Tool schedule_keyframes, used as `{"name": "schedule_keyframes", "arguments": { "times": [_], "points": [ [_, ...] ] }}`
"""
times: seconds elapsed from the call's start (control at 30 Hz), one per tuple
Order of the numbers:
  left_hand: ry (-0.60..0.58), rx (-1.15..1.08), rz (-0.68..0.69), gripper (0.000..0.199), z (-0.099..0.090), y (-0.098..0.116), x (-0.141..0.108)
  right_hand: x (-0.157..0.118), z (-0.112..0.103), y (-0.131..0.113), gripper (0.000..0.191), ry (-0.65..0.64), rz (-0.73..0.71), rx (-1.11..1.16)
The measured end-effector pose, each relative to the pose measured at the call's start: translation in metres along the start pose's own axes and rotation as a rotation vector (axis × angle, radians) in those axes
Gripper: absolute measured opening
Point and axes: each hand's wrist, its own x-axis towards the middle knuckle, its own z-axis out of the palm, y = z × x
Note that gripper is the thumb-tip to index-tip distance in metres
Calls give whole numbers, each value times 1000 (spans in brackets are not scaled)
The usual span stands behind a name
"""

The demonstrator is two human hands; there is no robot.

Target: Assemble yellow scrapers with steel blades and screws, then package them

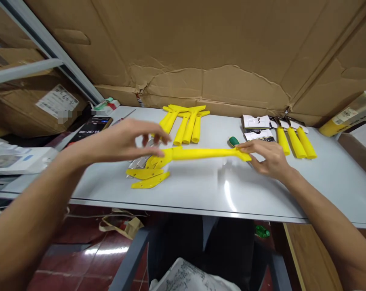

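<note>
My right hand (266, 157) pinches the forked end of a long yellow handle (204, 154), which lies sideways above the table. Near its other end my left hand (140, 139) hovers with thumb and fingers apart, holding nothing. Under and beside that hand are flat yellow plates (145, 173) and small silvery packets (137, 162), partly hidden. Several yellow handles (187, 125) lie in a group behind. A green-handled tool (233, 141) lies just behind my right hand.
Yellow-handled pieces with metal blades (296, 141) lie at the right, beside white and black packages (257, 127). A yellow box (349, 113) stands at the far right. A phone (93, 128) rests at the left. Cardboard (207, 48) walls off the table's back.
</note>
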Motion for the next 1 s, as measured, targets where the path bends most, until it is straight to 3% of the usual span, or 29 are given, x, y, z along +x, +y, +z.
{"name": "schedule_keyframes", "arguments": {
  "times": [0.07, 0.13, 0.27, 0.4, 0.5, 0.6, 0.73, 0.83, 0.97, 1.0],
  "points": [
    [-241, 17, -128, 39, 2, -16, -26, -2, 3, 1, 17, -102, -119, -56],
    [-284, 52, -218, 36, 11, -29, -46, -4, 8, 1, 20, -173, -166, -111],
    [-225, 4, -296, 30, 22, -49, -58, -7, 14, 0, 20, -280, -212, -198],
    [34, 90, -501, 37, 12, -79, -43, -7, 16, -5, 16, -400, -237, -303],
    [-37, 107, -603, 42, 12, -98, -32, -5, 16, -10, 14, -474, -258, -330],
    [-92, 92, -629, 44, 21, -103, -28, -4, 17, -12, 21, -531, -242, -306],
    [-58, 130, -670, 44, 31, -98, -23, -3, 17, -10, 24, -583, -194, -265],
    [-40, 141, -684, 60, 33, -96, -18, -3, 16, -9, 29, -585, -180, -216],
    [-37, 96, -648, 73, 27, -100, -18, -4, 16, -8, 42, -570, -146, -183],
    [15, 81, -604, 71, 23, -100, -19, -5, 16, -8, 43, -572, -142, -172]
  ]
}}
